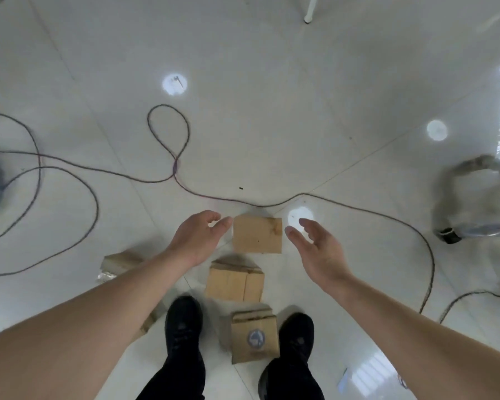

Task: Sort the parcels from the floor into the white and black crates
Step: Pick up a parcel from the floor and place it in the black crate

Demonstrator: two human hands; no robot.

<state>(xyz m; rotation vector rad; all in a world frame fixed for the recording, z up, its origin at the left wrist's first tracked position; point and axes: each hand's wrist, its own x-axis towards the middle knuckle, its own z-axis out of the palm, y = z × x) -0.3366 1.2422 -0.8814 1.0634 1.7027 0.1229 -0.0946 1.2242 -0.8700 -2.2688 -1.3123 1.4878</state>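
Left hand (198, 236): fingers relaxed, grasping nothing, just left of the far box (257, 234).
Right hand (315, 248): released (palm inward), right of it.
Far box: centre frame, on the floor (272, 111).

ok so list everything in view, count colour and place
far parcel: one, brown, floor between the hands
middle parcel: one, brown, just nearer the feet
sticker parcel: one, brown, between the shoes
side parcel: one, brown, partly under left forearm
cables: several, dark, looping over the floor
floor: one, white tiles, throughout
white leg: one, white, top edge
metal frame: one, grey, right side, blurred
shoes: two, black, bottom centre
left hand: one, bare, open left of far parcel
right hand: one, bare, open right of it
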